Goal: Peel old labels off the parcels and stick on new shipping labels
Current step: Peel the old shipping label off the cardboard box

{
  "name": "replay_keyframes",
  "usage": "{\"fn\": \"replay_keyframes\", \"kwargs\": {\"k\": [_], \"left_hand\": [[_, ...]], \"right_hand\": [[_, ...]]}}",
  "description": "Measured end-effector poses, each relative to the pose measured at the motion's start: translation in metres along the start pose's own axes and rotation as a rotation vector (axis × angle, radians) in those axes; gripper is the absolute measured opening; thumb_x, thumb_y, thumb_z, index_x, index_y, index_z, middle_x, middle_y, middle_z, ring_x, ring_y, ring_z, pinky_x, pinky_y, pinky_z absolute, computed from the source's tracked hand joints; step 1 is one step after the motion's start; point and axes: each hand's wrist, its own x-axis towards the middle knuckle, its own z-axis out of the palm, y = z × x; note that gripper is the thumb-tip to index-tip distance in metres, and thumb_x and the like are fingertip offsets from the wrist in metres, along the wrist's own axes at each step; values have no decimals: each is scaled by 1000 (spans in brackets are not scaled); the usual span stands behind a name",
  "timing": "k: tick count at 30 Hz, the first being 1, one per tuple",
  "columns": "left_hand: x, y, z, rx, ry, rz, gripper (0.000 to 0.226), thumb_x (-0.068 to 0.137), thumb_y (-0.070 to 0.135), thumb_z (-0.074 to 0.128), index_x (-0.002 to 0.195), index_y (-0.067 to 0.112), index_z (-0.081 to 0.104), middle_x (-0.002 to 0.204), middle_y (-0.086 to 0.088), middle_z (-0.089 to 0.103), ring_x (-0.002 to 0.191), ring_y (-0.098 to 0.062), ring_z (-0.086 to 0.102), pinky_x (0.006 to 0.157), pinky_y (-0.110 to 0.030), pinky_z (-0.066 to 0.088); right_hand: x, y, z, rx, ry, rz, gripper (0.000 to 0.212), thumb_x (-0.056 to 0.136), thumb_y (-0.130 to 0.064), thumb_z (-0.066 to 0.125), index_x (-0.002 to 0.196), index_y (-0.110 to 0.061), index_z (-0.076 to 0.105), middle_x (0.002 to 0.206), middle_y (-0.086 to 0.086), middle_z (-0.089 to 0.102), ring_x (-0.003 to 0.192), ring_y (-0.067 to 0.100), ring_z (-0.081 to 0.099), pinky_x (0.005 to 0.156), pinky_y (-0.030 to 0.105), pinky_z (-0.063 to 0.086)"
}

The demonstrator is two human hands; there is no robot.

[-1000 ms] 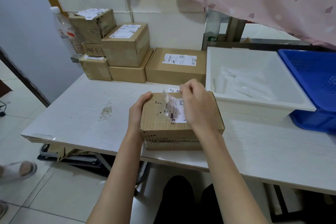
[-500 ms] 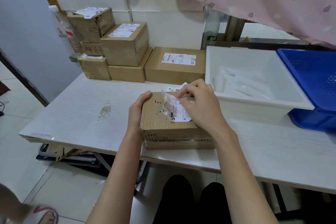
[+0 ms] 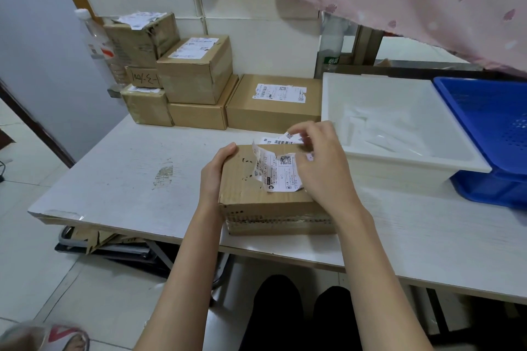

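Cardboard parcel [image 3: 256,194] on tabletop [image 3: 119,179] | left hand [image 3: 215,174] grips its left edge | right hand [image 3: 322,162] pinches torn old label [image 3: 281,171], half-lifted

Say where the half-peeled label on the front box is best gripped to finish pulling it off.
Pinch the label at its lifted, curled left edge, coming from the box's left side, and pull rightward. That edge already stands free of the cardboard, while the right part looks stuck under the right hand. The left hand holds the box's left edge.
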Motion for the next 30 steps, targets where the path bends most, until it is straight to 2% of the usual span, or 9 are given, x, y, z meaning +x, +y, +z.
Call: {"fn": "replay_keyframes", "kwargs": {"k": [3,6,12,16,22,24,26,28,30], "left_hand": [[-1,1,1,-8,3,-2,37,68,45,72,89,15,70,97,-10,66,85,-25,63,75,-38,49],[-1,0,1,0,16,-2,37,68,46,72,88,15,71,97,-10,67,85,-26,63,76,-39,48],[-1,0,0,-10,-6,6,30,78,43,70,87,14,69,92,-8,67,79,-24,63,73,-37,48],[0,-1,0,-19,-14,1,36,69,46,72,88,15,69,95,-9,65,83,-25,62,74,-38,48],[2,-1,0,-24,-13,0,41,65,47,76,89,15,69,100,-11,64,88,-27,61,78,-40,47],[1,-1,0,-22,-19,2,47,63,49,77,93,14,69,103,-12,64,92,-29,60,82,-42,46],[1,0,0,-21,-22,4,51,61,50,77,95,13,69,104,-13,64,94,-30,60,84,-44,45],[1,-1,0,-13,-15,5,49,62,49,77,95,14,69,103,-12,65,92,-29,61,83,-43,46],[0,-1,0,-19,-14,0,42,66,47,74,92,14,69,100,-11,66,89,-28,62,81,-42,48]], "right_hand": [[-1,2,1,-52,73,51,19,86,5,53,94,-9,63,108,-6,44,108,17,54,81,17,43],[-1,1,3,-119,67,20,11,87,0,54,84,-8,61,105,-5,43,106,17,51,79,22,46],[0,1,7,-357,35,-82,13,94,-9,46,98,-5,58,110,4,47,98,20,44,86,36,45],[0,1,6,-403,-6,-93,13,94,-10,43,99,-6,54,109,5,46,98,22,42,89,36,40],[-1,1,2,-295,-60,-76,7,91,-7,47,86,-10,52,102,0,46,97,18,43,89,31,40],[-2,0,0,-166,-13,-33,7,87,-6,53,84,-12,56,100,-6,45,99,15,46,85,26,43],[-4,-1,-2,-85,59,8,16,80,-3,59,90,-16,60,102,-9,45,101,14,48,86,27,45],[-5,0,-1,-151,135,61,24,77,-7,62,98,-18,62,106,-7,48,103,17,47,90,33,43],[-6,0,2,-288,223,126,14,80,-15,63,93,-19,65,102,-7,48,105,20,42,91,29,36]]}}
